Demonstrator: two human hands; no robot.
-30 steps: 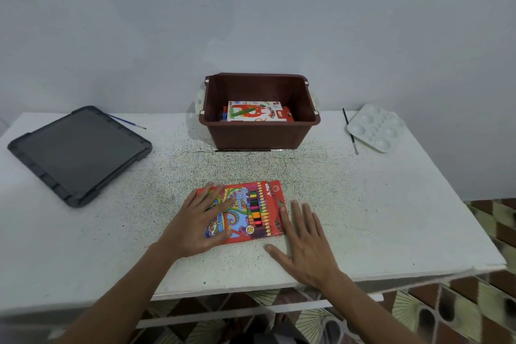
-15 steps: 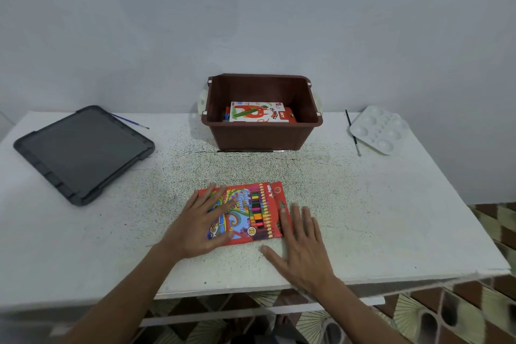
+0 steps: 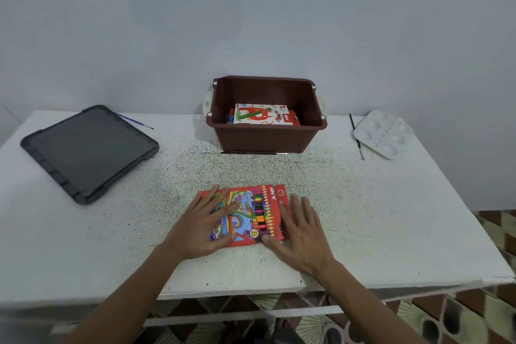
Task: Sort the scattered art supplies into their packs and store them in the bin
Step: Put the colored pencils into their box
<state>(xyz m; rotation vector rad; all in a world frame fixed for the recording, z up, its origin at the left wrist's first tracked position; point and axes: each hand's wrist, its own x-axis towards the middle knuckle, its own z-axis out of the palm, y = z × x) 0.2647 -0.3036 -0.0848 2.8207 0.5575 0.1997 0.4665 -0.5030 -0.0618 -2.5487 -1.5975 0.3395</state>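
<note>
Resting flat on the red cardboard colour-pencil pack (image 3: pixel 259 212): left hand (image 3: pixel 205 227) over its left half, right hand (image 3: pixel 303 234) at its right edge. Both grips apart, fingers straight. Pack lies on the white speckled counter (image 3: pixel 377 204), in front of the brown plastic bin (image 3: pixel 265 138).

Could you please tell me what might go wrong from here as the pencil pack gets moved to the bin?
1. Both the left hand and right hand lie flat on the ends of the red cardboard colour-pencil pack, not gripping it; I cannot tell whether its flap is closed, so pencils might slide out if it tilts.
2. A thin dark paintbrush lies along the front of the brown plastic bin; it could be knocked or overlooked.
</note>
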